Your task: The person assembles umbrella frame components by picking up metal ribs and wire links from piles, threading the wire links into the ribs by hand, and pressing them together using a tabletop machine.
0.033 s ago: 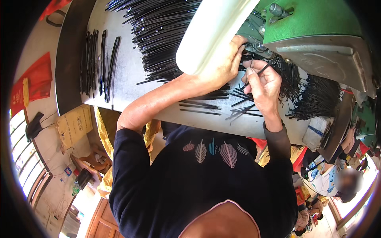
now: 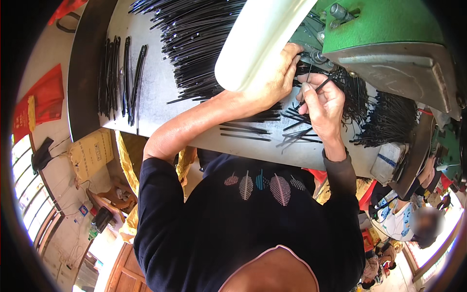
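My right hand [image 2: 325, 104] is closed, its thumb and fingers pinching a thin black strip [image 2: 325, 83] that slants up toward the machine. My left hand [image 2: 277, 78] reaches in under a pale rounded cover [image 2: 253, 44]. Its fingers are bent together beside a metal fitting [image 2: 317, 57] of the green machine [image 2: 384, 29]; whatever they grip is hidden. Below my hands, loose black strips [image 2: 245, 130] lie on the metal tabletop [image 2: 204, 134]. A large stack of black strips [image 2: 199, 53] fills the table left of my left hand.
Several separate black strips [image 2: 131, 82] lie at the table's left end. Right of my right hand, tangled black strips [image 2: 389, 117] are heaped near a small pale box [image 2: 389, 158]. The machine's grey metal housing [image 2: 399, 70] overhangs on the right. A yellow carton [image 2: 90, 153] stands beyond the table at left.
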Tool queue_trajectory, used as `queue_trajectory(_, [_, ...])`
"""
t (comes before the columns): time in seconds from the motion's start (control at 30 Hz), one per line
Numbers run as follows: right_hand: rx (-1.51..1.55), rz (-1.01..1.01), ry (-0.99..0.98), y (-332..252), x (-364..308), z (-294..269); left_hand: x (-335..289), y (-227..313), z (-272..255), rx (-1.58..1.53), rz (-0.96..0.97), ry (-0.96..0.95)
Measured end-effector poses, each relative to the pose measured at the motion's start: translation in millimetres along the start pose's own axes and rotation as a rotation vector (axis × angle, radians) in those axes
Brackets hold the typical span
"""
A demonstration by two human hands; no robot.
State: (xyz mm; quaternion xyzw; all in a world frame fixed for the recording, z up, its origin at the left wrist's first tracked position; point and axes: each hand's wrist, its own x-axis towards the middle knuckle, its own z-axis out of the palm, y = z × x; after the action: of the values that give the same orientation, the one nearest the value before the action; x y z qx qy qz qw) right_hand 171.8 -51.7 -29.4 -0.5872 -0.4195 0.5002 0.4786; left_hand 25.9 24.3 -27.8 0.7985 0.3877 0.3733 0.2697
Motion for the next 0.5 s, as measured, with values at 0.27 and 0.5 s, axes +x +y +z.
queue_trajectory(0.27, [0.118, 0.008, 0.001, 3, 1, -4, 2, 5, 7, 0.078, 0.050, 0.012])
queue_trajectory(0.5, [0.145, -0.024, 0.043, 1, 3, -13, 14, 8, 15, 0.074, 0.111, 0.022])
